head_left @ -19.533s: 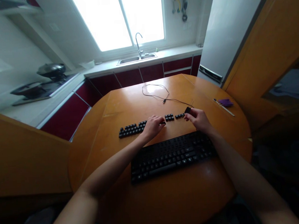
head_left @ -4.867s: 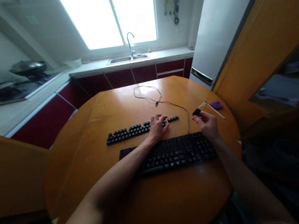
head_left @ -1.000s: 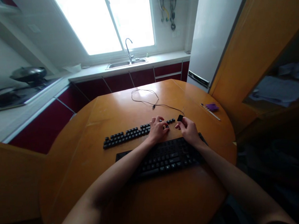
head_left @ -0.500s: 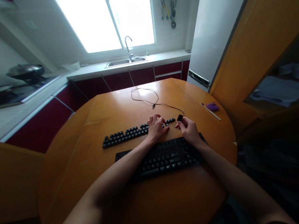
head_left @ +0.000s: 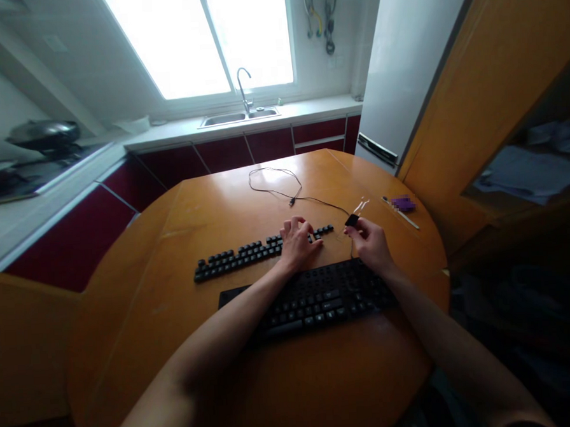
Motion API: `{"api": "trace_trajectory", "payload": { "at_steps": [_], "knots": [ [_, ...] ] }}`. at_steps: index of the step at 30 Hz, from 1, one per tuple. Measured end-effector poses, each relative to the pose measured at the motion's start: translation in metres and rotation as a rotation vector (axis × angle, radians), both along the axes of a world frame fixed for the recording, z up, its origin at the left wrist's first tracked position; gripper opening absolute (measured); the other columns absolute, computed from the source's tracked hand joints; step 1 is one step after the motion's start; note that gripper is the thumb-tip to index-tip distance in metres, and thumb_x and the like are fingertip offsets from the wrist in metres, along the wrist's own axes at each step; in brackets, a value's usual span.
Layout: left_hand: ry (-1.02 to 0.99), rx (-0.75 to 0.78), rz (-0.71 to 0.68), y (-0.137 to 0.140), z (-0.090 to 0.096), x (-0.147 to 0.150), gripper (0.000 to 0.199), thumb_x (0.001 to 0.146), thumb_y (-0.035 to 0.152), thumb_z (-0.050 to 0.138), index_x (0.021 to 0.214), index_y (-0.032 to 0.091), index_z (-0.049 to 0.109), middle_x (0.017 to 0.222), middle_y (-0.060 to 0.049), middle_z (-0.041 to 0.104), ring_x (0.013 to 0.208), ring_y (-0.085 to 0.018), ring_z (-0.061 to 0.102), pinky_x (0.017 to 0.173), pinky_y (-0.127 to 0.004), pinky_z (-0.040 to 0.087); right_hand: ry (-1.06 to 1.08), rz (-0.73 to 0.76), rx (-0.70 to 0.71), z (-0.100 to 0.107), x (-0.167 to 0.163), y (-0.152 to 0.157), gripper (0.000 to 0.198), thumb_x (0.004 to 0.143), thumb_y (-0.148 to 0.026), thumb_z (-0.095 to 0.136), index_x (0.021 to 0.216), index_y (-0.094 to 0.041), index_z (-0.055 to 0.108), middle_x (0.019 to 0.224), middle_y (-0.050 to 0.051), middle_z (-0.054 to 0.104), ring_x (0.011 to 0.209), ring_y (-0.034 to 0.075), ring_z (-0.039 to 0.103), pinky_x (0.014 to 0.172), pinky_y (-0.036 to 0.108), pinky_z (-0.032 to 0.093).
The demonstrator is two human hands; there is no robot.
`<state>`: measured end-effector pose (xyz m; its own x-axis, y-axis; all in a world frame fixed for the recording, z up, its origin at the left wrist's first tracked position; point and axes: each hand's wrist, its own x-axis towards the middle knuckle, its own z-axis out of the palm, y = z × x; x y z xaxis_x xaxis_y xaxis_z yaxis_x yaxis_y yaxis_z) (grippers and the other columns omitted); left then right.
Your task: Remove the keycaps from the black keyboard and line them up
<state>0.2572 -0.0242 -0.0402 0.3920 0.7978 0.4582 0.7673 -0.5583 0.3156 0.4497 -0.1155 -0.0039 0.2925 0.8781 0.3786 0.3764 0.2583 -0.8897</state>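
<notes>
My right hand pinches a keycap puller by its small black handle, with thin bright wires sticking out past it. It is raised over the far right part of a black keyboard, which has many bare sockets in its upper rows. Removed black keycaps are lined up in rows on the table beyond the keyboard. My left hand rests at the right end of those rows, fingers bent and apart, thumb and forefinger by a few keycaps. My palm and fingers hide some of the caps.
The keyboard's cable loops across the wooden table. A brush-like white stick lies at the right beside a blurred purple item. Behind are a sink, a stove with a wok and a fridge.
My right hand has moved slightly right with the keycap puller and turned it, so its wires now show pointing up and away. My left hand has stayed in place.
</notes>
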Motion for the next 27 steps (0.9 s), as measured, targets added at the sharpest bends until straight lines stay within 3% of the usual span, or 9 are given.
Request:
{"api": "trace_trajectory", "payload": {
  "at_steps": [5,12,21,27],
  "knots": [
    [-0.041,0.036,-0.05,-0.002,0.001,0.001,0.023,0.081,0.039,0.077,0.092,0.023,0.066,0.12,-0.01,0.056,0.112,-0.031,0.047,0.092,-0.048,0.042,-0.18,0.079,-0.02,0.005,0.038,-0.027,0.016,0.088,-0.033,0.064,0.081,-0.02,0.07,0.08,0.004,0.069,0.072,0.021,0.062,0.067,0.033,0.047],
    [-0.064,0.032,-0.082,-0.005,0.002,0.004,0.012,0.088,0.031,0.068,0.097,0.022,0.067,0.12,-0.01,0.056,0.111,-0.029,0.048,0.091,-0.046,0.043,-0.363,0.196,-0.089,-0.013,0.067,-0.073,0.02,0.092,-0.032,0.058,0.075,-0.023,0.063,0.076,0.005,0.061,0.074,0.023,0.056,0.069,0.034,0.046],
    [-0.082,0.008,-0.079,-0.005,0.001,0.004,0.012,0.091,0.03,0.064,0.099,0.023,0.068,0.12,-0.009,0.057,0.111,-0.028,0.049,0.093,-0.045,0.043,-0.401,0.317,-0.125,-0.024,0.073,-0.079,0.02,0.094,-0.031,0.057,0.081,-0.023,0.069,0.091,0.008,0.069,0.089,0.025,0.062,0.08,0.036,0.048],
    [-0.061,-0.005,-0.073,-0.006,0.001,0.005,0.012,0.091,0.029,0.064,0.101,0.024,0.068,0.121,-0.009,0.057,0.112,-0.027,0.05,0.094,-0.044,0.042,-0.348,0.12,-0.287,-0.027,0.067,-0.079,0.019,0.092,-0.033,0.057,0.078,-0.021,0.062,0.077,0.004,0.067,0.072,0.022,0.061,0.066,0.033,0.044]
  ]
}}
